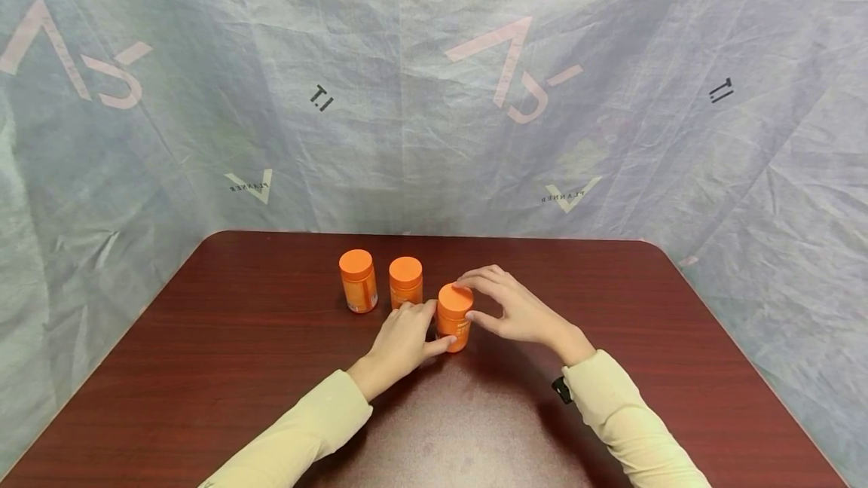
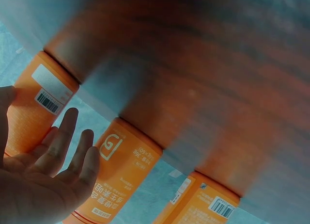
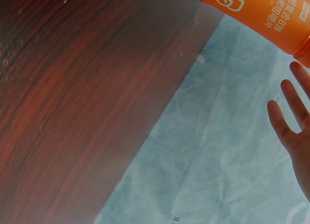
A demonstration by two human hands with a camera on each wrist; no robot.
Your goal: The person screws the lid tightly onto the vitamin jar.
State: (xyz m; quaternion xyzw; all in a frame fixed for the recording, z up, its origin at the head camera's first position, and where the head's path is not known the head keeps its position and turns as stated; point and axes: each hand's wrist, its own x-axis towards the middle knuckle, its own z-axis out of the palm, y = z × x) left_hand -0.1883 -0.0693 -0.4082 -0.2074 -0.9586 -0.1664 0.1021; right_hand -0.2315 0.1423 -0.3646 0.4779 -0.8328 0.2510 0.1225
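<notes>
Three orange pill bottles with screw lids stand upright in a slanting row on the table. The nearest pill bottle (image 1: pixel 453 322) is between both hands. My left hand (image 1: pixel 401 339) holds its body, the thumb across the front and the index finger on the left side. In the left wrist view the other fingers of that hand spread apart, beside the middle pill bottle (image 2: pixel 127 161). My right hand (image 1: pixel 518 309) has its thumb and index finger at the edges of the orange lid (image 1: pixel 455 297). The right wrist view shows its other fingers held out below the lid.
The far-left pill bottle (image 1: pixel 358 282) stands beside the middle one, behind the left hand. A dark red wood-grain table (image 1: pixel 237 398) bears everything. Grey printed cloth (image 1: pixel 407 96) hangs round the table's back and sides. A black band (image 1: pixel 562 390) shows at the right cuff.
</notes>
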